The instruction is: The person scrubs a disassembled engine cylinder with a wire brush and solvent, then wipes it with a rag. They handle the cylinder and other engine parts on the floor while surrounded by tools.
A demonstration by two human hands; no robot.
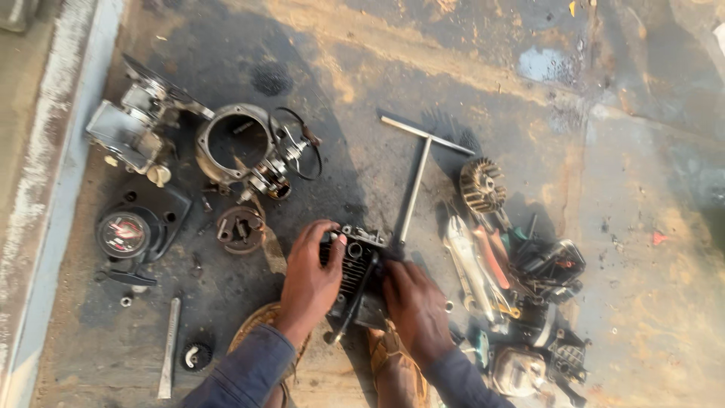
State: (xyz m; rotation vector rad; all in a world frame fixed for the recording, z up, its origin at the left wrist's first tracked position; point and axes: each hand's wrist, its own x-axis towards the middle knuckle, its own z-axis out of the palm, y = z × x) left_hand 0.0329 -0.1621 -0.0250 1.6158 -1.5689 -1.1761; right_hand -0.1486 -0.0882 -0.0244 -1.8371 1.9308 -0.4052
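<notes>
1. Far to the left of the finned engine block (355, 276), near the pale kerb, lies a grey metal engine housing (132, 128); below it, still well left of the block, sits a black round cover (128, 234) with a red-and-white disc in its middle.
2. Lower left of the block, a flat metal bar (169, 347) lies on the ground with a small black gear (196, 355) just beside it.
3. Up and to the left of the block stands an open metal ring casing (238, 143), with a wire-looped part (294, 147) against its right side and a small rusty round piece (240, 229) beneath it.
4. The left hand (311, 276) grips the block's left side — fingers curled over the top edge, thumb side against the fins.
5. The block sits on the stained, oily floor (453, 60) between both hands, fins facing up, just above the person's sandalled feet.
6. The right hand (415, 302) clasps the block's right side, fingers bent onto its edge; how tightly it grips cannot be told.
7. A T-handle wrench (417, 177) reaches up from the block's upper right corner.
8. Right of the block lie a finned flywheel (482, 185), pliers (472, 264) with a red-handled tool alongside, and — furthest right — a heap of dark engine parts (547, 302).
</notes>
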